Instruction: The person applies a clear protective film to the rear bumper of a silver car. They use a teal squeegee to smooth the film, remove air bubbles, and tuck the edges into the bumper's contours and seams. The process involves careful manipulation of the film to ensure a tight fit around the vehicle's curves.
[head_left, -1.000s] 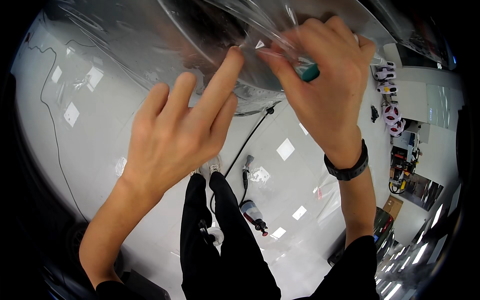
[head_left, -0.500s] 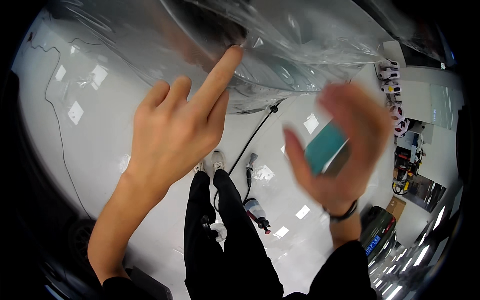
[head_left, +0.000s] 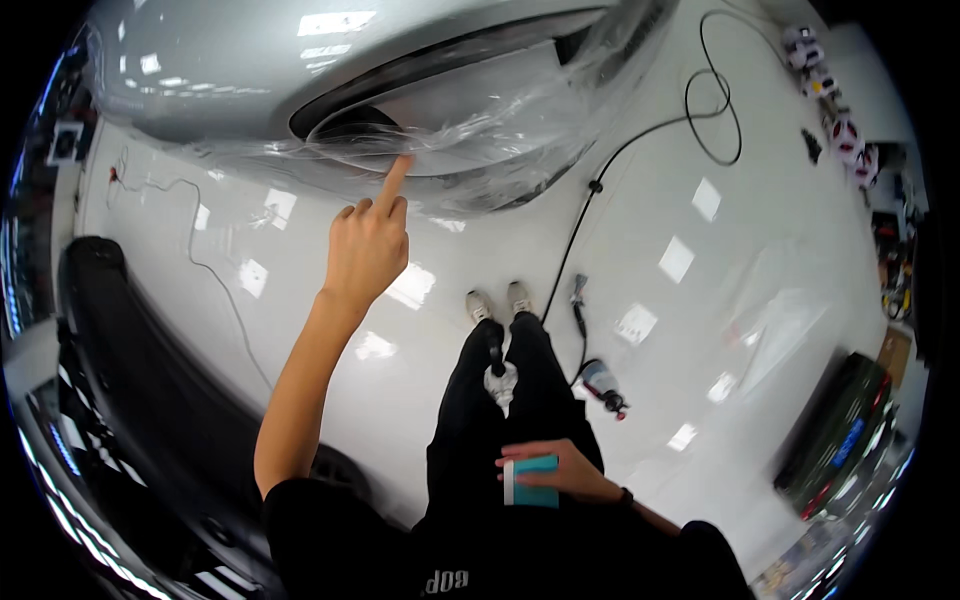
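Observation:
Clear wrinkled film [head_left: 480,130] lies over the silver car bodywork [head_left: 220,60] and its black-edged recess [head_left: 355,125], hanging along the lower edge. My left hand [head_left: 365,245] has its index finger stretched up, tip on the film at the lower left of the recess; the other fingers are bent and hold nothing. My right hand [head_left: 570,465] is low against my dark clothing, holding a teal squeegee [head_left: 536,480] with a pale edge.
A black hose [head_left: 570,240], a pump sprayer [head_left: 603,385] and a thin cable [head_left: 230,300] lie on the glossy floor. A large black car part [head_left: 150,370] stands at left, a green car [head_left: 835,435] at lower right, and purple-white machines [head_left: 843,135] along the right wall.
My right hand has left the film and dropped to my waist with the squeegee. My left fingertip stays on the film. The view has widened, showing more silver bodywork.

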